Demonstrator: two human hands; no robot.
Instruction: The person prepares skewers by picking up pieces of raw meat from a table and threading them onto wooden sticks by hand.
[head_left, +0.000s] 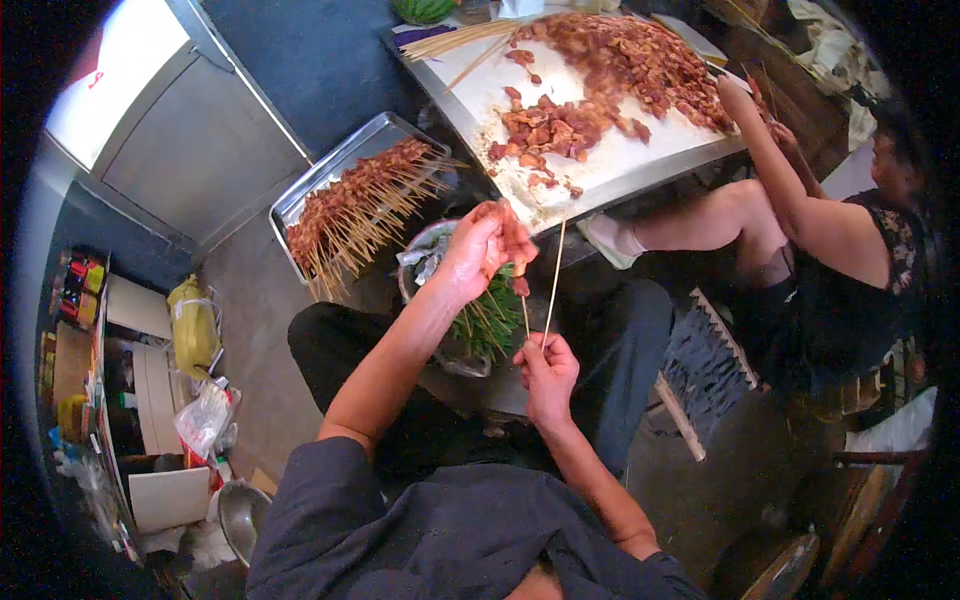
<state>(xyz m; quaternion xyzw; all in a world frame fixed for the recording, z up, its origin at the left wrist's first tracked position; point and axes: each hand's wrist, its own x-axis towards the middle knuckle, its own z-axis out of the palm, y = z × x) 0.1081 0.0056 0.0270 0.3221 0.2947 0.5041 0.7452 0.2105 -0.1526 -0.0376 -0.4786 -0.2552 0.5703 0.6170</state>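
My left hand (480, 251) is closed around pieces of raw meat (514, 232), slightly blurred, at the upper end of a skewer. Lower and to the right, my right hand (550, 375) pinches the lower ends of two thin wooden skewers (555, 281). One of them carries meat near my left hand; the other is bare and points up toward the table edge. Beyond my hands, a pile of raw meat pieces (551, 127) lies on a white-topped table (465, 71), with loose bare skewers (457, 41) at its far left corner. A metal tray (283, 217) at the left holds many loaded meat skewers (360, 199).
Below my hands, a container holds green-looking items with sticks (487, 319). At the right a seated co-worker (832, 225) handles meat over the table, one foot near its front edge. A low woven stool (701, 367) stands right of my knee. Shelves (112, 390) line the left.
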